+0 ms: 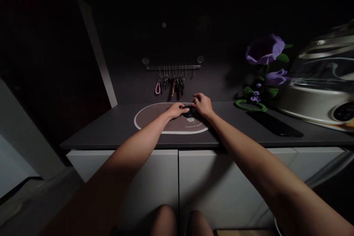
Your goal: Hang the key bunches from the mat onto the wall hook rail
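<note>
On the brown oval mat (pixel 149 120) with a white rim lies a small dark round object (pixel 188 111); its kind is too dim to make out. My left hand (pixel 176 110) grips its left side, the thumb across the top. Just to the right, my right hand (pixel 204 104) has its fingers pinched together. A small bit of red (pixel 193 105) shows at those fingertips, and what it belongs to is hidden. Both hands are close together, near the back edge of the mat.
Behind the hands, a clear hook rail (pixel 173 67) holds several keys and a pink loop (pixel 158 87). To the right on the dark counter (pixel 110 132) are a black phone-like slab (pixel 273 123), purple fabric flowers (pixel 266 53), a green ring (pixel 251 106) and a white appliance (pixel 312 99) with a clear dome.
</note>
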{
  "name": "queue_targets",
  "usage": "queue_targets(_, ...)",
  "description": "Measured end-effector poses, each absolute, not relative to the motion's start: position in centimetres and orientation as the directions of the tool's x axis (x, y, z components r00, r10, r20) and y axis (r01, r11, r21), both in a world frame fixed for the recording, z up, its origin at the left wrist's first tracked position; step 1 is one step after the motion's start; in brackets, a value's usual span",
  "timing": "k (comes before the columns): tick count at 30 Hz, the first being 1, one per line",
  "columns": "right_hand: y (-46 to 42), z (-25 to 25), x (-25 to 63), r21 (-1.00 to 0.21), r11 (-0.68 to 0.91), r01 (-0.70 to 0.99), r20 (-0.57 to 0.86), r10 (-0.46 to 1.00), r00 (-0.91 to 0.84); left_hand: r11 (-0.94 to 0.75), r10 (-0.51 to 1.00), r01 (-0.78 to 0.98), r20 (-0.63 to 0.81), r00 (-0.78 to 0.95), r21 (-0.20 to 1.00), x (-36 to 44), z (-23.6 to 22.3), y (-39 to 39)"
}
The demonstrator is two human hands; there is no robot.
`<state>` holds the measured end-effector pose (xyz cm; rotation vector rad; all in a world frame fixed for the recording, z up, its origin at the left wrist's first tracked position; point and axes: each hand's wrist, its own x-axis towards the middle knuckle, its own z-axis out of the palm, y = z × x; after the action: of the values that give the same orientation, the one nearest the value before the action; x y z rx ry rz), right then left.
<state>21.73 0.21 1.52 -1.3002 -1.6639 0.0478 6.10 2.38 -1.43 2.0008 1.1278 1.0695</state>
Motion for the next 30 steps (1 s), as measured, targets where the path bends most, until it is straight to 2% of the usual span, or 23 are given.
queue_targets(5, 0.1, 1.6, 21.6, -0.548, 0.437, 0.713, 0.672, 0.738, 0.065, -0.473, 0.879, 0.313, 0.417, 0.232, 0.823, 6.2, -0.9, 1.3)
queue_targets(10, 0.2, 1.5, 21.8, -0.538, 0.457, 0.708, 0.685, 0.726, 0.052, -0.494, 0.866, 0.240, 0.448, 0.223, 0.836, 6.5, -0.2, 0.7)
queue_targets(17, 0.4, 1.5, 21.7, -0.550, 0.517, 0.656, 0.695, 0.718, 0.017, -0.422, 0.890, 0.097, 0.391, 0.235, 0.902, 5.9, 0.2, 0.4)
queue_targets(25, 0.2, 1.6, 21.4, -0.585, 0.593, 0.554, 0.694, 0.719, -0.037, -0.320, 0.881, -0.077, 0.326, 0.342, 0.944, 4.9, 0.9, -0.1)
queue_targets(30, 0.0, 1.9, 21.2, -0.603, 0.660, 0.448, 0.714, 0.697, -0.065, -0.226, 0.872, -0.315, 0.336, 0.356, 0.922, 4.7, 1.1, 0.2)
